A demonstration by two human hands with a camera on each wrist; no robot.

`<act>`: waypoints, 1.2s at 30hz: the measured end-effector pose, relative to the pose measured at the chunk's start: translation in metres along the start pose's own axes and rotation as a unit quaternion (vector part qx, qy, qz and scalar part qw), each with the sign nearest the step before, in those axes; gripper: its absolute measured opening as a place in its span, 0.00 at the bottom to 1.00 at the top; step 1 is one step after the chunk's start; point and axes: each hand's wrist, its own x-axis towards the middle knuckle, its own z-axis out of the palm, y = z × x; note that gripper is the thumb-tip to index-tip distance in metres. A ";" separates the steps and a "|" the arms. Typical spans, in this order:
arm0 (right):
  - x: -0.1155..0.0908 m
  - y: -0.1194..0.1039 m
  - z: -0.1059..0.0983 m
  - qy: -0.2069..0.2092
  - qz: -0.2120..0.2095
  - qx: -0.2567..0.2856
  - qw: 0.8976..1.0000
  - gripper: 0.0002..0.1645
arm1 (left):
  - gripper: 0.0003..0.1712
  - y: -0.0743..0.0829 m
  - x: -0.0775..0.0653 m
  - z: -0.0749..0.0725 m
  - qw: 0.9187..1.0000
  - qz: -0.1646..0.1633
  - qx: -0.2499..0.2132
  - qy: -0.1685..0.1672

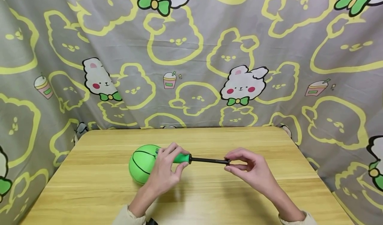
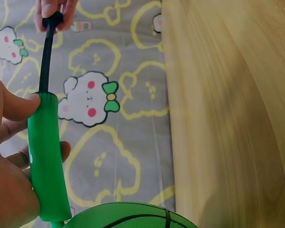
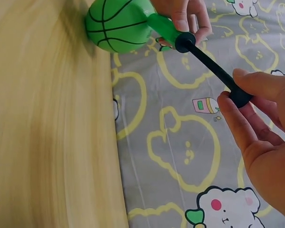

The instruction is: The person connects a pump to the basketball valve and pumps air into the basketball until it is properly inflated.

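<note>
My left hand [image 1: 166,170] grips the green barrel of a small hand pump [image 2: 48,156], thumb near its black collar. The pump's black rod [image 1: 207,160] is drawn out to the right. At the rod's end, my right hand [image 1: 254,168] pinches the black knob [image 3: 240,97] between thumb and fingers. A green toy basketball [image 1: 142,165] with black lines sits at the barrel's other end, partly behind my left hand. In the right wrist view the barrel's tip meets the ball [image 3: 118,23].
The wooden table [image 1: 209,201] lies under both hands. Behind it hangs a grey curtain [image 1: 191,68] with yellow outlines and white cartoon animals. A small black object [image 1: 152,221] shows at the bottom edge beside the left sleeve.
</note>
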 end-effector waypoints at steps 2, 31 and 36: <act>-0.001 0.001 -0.001 -0.001 -0.006 0.004 1.000 0.17 | 0.13 0.000 0.000 0.001 1.000 0.002 0.000 0.000; 0.017 0.007 0.029 0.029 -0.037 -0.014 0.999 0.20 | 0.15 0.016 0.006 0.019 1.000 0.007 -0.007 0.015; 0.023 0.012 0.042 0.031 -0.047 -0.019 0.998 0.19 | 0.15 0.018 0.006 0.019 1.000 0.002 -0.003 0.013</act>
